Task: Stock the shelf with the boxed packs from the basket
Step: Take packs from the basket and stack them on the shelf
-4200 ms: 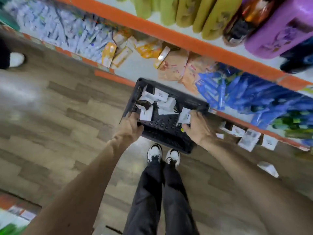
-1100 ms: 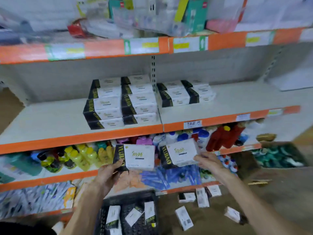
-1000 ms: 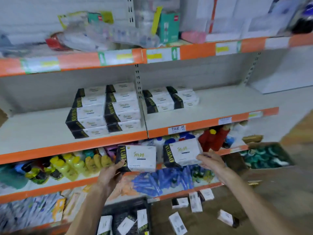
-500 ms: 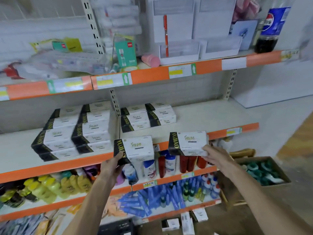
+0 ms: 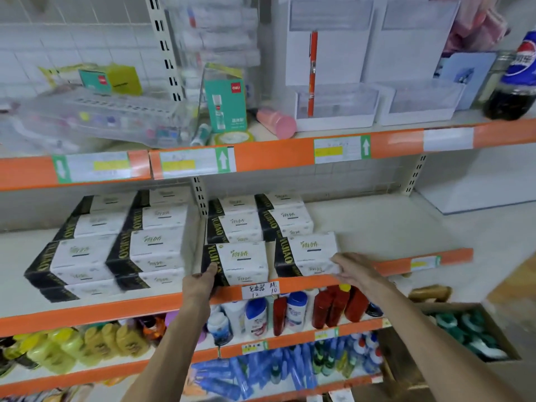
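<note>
Head view shows me an orange-edged shelf (image 5: 377, 233) across the middle of the frame, and both of my hands reach to its front edge.

My left hand (image 5: 201, 282), at lower center, has its grip closed on one boxed pack (image 5: 240, 261). The thumb lies on the black end of this pack and the other fingers are under it, where I cannot see them. The pack sits at the front edge of the shelf, just above a handwritten price tag (image 5: 261, 289).

My right hand (image 5: 352, 269), a little right of center, holds a second boxed pack (image 5: 309, 253) with curled fingers at its lower right corner. This second pack stands just beside the first one, to its right, also at the shelf front. I cannot tell if its bottom fully rests on the shelf.

Behind these two packs there is a stack of the same packs (image 5: 258, 219), white with a black end. A bigger stack (image 5: 116, 245) fills the left part of the same shelf. The right part of the shelf is bare.

On the shelf above, in the upper part of the frame, I see a green box (image 5: 225, 104), a pink cup (image 5: 277, 123) lying on its side, white paper holders (image 5: 333, 103) with an orange pen (image 5: 312, 71), and a dark cola bottle (image 5: 513, 79) at the far right edge.

Below my arms, red and white bottles (image 5: 290, 311) stand in a row, yellow bottles (image 5: 87, 343) are at lower left, and a cardboard box (image 5: 470, 335) with green items is at lower right.
</note>
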